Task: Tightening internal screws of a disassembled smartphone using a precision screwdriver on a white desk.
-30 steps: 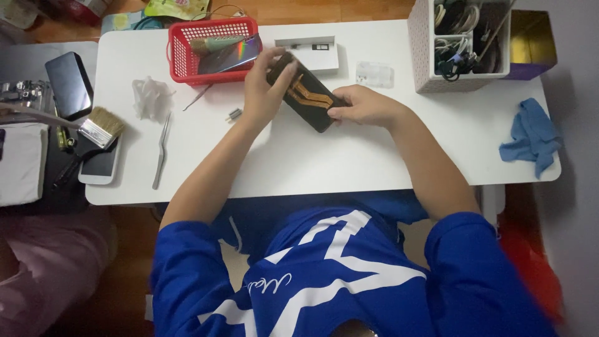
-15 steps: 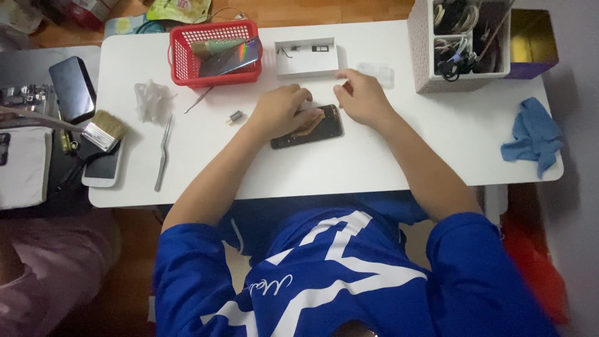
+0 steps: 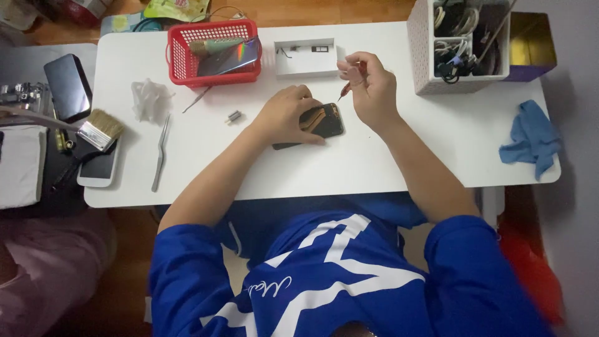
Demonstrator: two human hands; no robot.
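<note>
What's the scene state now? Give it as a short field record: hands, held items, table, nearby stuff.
left hand: presses flat on an opened phone, back side up
right hand: raised above the phone, pinching a small screwdriver, tip down
surface: white table
behind phone: small white tray, red basket
left side: tweezers, brush
right side: blue cloth, white organiser

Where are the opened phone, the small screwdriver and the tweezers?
opened phone [image 3: 324,122], head view, on the exposed dark back beside the left hand's fingers.
small screwdriver [image 3: 344,92], head view, on the reddish shaft below the right hand's fingertips.
tweezers [image 3: 160,154], head view, mid-length of the metal arms.
</note>
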